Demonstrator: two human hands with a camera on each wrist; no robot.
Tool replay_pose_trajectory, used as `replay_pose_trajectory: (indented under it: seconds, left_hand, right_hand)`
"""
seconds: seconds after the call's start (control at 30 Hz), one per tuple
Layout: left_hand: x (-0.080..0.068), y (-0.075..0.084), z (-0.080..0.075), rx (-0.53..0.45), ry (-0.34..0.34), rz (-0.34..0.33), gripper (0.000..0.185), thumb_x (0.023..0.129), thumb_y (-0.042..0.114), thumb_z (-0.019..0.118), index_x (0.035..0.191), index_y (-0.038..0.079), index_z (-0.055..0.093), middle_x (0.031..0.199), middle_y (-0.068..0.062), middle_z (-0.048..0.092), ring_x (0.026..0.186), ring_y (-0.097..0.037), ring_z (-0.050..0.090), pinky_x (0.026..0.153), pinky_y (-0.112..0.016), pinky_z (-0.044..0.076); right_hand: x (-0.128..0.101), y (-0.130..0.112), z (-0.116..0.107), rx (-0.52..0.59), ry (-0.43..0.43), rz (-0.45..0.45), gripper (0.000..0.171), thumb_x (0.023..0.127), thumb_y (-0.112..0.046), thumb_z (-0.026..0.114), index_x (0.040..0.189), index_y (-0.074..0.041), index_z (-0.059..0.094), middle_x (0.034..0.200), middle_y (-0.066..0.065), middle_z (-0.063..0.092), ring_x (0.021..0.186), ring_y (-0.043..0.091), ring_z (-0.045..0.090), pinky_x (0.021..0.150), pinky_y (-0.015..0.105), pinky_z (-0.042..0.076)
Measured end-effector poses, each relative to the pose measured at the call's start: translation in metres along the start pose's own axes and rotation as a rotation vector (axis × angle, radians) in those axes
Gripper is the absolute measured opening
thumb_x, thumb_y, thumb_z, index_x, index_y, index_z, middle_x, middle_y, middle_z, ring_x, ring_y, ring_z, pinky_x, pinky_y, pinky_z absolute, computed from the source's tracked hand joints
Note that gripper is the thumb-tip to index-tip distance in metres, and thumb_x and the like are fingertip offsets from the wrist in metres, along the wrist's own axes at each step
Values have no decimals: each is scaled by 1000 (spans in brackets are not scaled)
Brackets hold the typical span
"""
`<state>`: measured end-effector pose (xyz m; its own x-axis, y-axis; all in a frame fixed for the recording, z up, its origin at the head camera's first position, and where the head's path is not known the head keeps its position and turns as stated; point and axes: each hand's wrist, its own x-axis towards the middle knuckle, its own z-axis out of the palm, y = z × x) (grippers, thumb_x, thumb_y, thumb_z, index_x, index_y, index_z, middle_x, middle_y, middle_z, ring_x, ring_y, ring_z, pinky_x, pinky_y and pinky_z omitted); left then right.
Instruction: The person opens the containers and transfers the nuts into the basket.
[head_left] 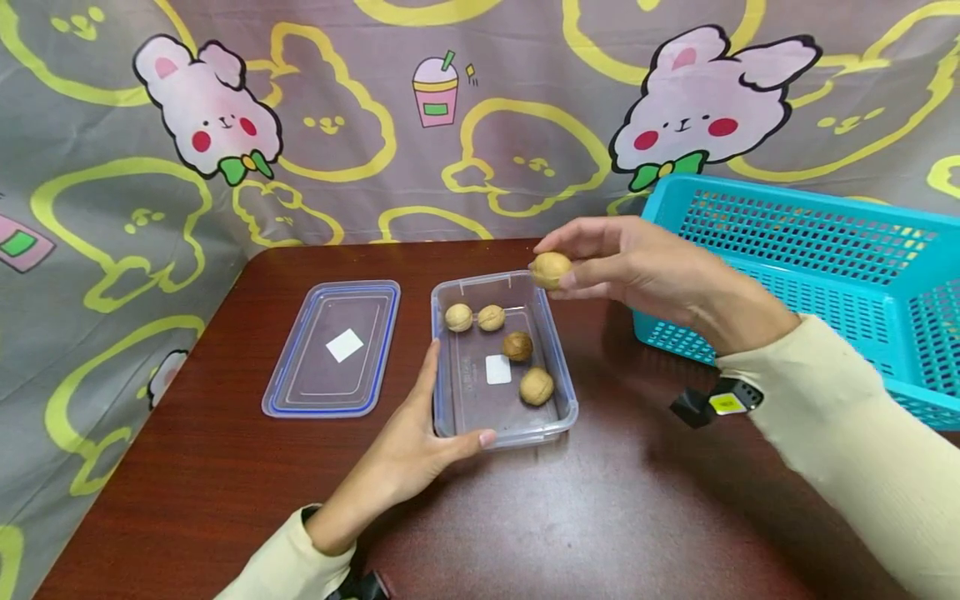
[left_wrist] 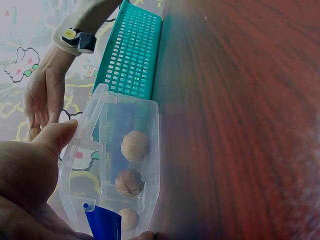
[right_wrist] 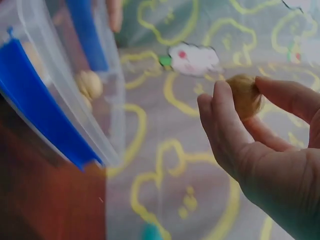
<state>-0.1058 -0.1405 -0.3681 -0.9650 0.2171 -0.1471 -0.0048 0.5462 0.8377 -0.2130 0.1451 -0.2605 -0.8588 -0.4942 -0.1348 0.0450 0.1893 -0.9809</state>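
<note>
Partly cut off at the frame edge, the basket (head_left: 825,258) stands right of the tub (head_left: 480,417). The right hand (head_left: 637,267) pinches a walnut (head_left: 551,269) between thumb and fingertips, above the tub's far right corner. The left hand (head_left: 412,450) grips the tub's near left corner on the worktop (head_left: 562,525); four nuts (head_left: 517,345) lie inside. The lid (head_left: 333,350) lies just left.

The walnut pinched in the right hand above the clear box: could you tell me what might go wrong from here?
The walnut sits only between the right hand fingertips, over the container far rim, so it could slip and roll across the table. Dropped in, it may bounce among the four walnuts already inside.
</note>
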Motion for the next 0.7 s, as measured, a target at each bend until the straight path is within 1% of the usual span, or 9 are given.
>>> replay_pose_trajectory:
  seconds: [0.07,0.13,0.2,0.3,0.4,0.47,0.57,0.63,0.7]
  left_hand:
    - [0,0,0,-1,2,4,129,84,37,89,170,20,-6,174,-18,18,156,-35,31,128,-57,24]
    - [0,0,0,-3,1,-4,129,84,36,89,170,21,-6,174,-16,18,156,-34,31,128,-56,24]
    - [0,0,0,-3,-2,-13,129,84,36,89,170,22,-7,175,-15,17,156,-33,30,129,-55,24]
    - [0,0,0,0,-7,-25,130,84,36,89,170,22,-7,175,-13,16,157,-31,29,129,-54,23]
    - [0,1,0,3,-7,-28,130,83,36,90,170,22,-7,175,-13,16,157,-31,29,129,-54,23]
    - [0,0,0,8,-4,-29,131,83,37,90,170,21,-7,175,-14,16,156,-32,30,129,-54,23]
    - [-1,0,0,11,0,-28,130,83,37,90,170,20,-6,174,-16,17,155,-34,32,128,-55,25]
    - [-1,1,0,11,1,-30,130,83,37,90,170,19,-6,174,-16,17,155,-34,33,128,-55,25]
    - [-1,1,1,9,0,-32,130,84,38,89,170,20,-6,174,-16,18,155,-33,32,128,-56,25]
  right_hand:
    - [-5,-5,-16,29,-4,-14,34,97,-6,71,131,-6,67,126,8,72,114,28,67,98,33,60]
    - [-8,-8,-34,75,-35,-34,34,98,-3,68,132,-7,67,129,10,72,118,30,68,100,32,59]
    - [-10,-8,-54,90,-72,-64,34,100,0,64,133,-7,67,133,12,71,120,32,68,102,33,58]
    - [-14,-3,-85,90,-115,-98,38,102,5,57,137,-6,65,136,13,70,122,32,68,102,32,58]
    - [-18,5,-112,58,-131,-114,41,103,8,53,140,-6,64,138,11,69,123,29,66,99,31,59]
    - [-20,11,-129,52,-145,-129,44,103,10,50,143,-4,61,140,11,68,124,28,64,97,32,60]
    - [-22,20,-150,47,-128,-144,45,103,12,48,144,-2,60,140,10,67,123,25,63,95,31,60]
    - [-23,26,-164,55,-130,-164,45,102,14,46,144,1,58,140,11,68,123,25,65,97,31,59]
    - [-24,33,-176,52,-109,-156,45,101,16,46,142,1,59,138,10,69,121,23,66,97,30,58]
